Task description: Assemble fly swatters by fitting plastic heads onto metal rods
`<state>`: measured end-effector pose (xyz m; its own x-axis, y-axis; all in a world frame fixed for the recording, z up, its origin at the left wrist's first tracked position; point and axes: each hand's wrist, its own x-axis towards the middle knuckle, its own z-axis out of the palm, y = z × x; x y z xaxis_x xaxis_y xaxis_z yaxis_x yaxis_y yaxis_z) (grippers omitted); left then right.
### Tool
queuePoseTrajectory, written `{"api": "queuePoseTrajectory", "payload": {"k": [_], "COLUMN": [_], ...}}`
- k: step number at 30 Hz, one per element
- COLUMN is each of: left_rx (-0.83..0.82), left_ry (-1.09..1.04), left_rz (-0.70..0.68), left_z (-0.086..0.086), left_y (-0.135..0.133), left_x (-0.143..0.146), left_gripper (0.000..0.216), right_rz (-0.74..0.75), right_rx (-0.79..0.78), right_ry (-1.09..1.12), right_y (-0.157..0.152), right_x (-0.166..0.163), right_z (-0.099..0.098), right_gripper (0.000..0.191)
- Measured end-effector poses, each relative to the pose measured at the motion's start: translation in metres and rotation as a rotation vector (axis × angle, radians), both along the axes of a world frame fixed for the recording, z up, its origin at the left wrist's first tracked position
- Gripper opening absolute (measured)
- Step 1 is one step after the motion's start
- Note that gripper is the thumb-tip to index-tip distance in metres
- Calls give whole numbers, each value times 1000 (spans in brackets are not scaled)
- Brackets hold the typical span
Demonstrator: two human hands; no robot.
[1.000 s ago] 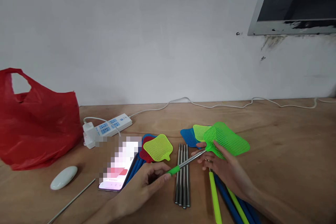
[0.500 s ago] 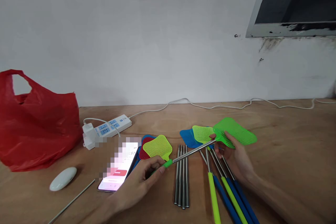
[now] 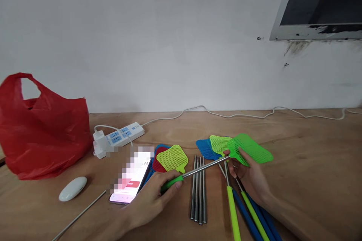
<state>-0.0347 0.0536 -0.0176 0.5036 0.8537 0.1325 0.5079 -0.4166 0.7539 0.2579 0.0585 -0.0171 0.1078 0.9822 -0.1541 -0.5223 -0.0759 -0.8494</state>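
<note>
My left hand (image 3: 154,199) is closed around the green grip of a fly swatter's metal rod (image 3: 205,167). My right hand (image 3: 249,177) pinches the neck of that swatter's bright green mesh head (image 3: 251,147), held just above the wooden table (image 3: 311,158). Under my right hand lie several finished swatters (image 3: 240,207) with green and blue handles, their blue and yellow-green heads (image 3: 215,146) fanned out behind. A bundle of bare metal rods (image 3: 198,192) lies between my hands. Loose yellow, red and blue heads (image 3: 171,159) are stacked beside a lit phone (image 3: 131,180).
A red plastic bag (image 3: 42,128) stands at the left. A white power strip (image 3: 120,137) with a cable (image 3: 240,115) runs along the wall. A white oval object (image 3: 72,188) and a single loose rod (image 3: 79,214) lie at front left. A dark window frame (image 3: 319,7) hangs upper right.
The green swatter has shifted back slightly to the left and lower. My left hand slid further along its green grip; my right hand stays pinched on the head's neck.
</note>
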Motion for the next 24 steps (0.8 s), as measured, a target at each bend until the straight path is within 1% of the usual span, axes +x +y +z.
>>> {"api": "queuePoseTrajectory", "payload": {"k": [3, 7, 9, 12, 15, 21, 24], "left_rx": [20, 35, 38, 31, 34, 35, 53], "left_ry": [-16, -4, 19, 58, 62, 78, 69], "left_rz": [-12, -16, -21, -42, -61, -77, -48], "left_z": [2, 8, 9, 12, 14, 13, 12], "left_y": [-1, -2, -2, -2, -4, -8, -7], "left_x": [1, 4, 5, 7, 11, 13, 14], "left_gripper": [26, 25, 24, 24, 24, 26, 27], "right_rz": [20, -44, -48, 21, 106, 317, 369], "right_rx": [-1, 22, 39, 77, 137, 242, 262], "right_ry": [-20, -40, -61, -110, -166, -294, -326], "right_y": [0, 0, -1, -6, -13, -23, -24], "right_x": [-1, -4, -6, -10, -17, -24, -24], "right_z": [-1, -1, 1, 7, 9, -2, -6], "right_gripper": [37, 37, 39, 42, 41, 36, 37]}}
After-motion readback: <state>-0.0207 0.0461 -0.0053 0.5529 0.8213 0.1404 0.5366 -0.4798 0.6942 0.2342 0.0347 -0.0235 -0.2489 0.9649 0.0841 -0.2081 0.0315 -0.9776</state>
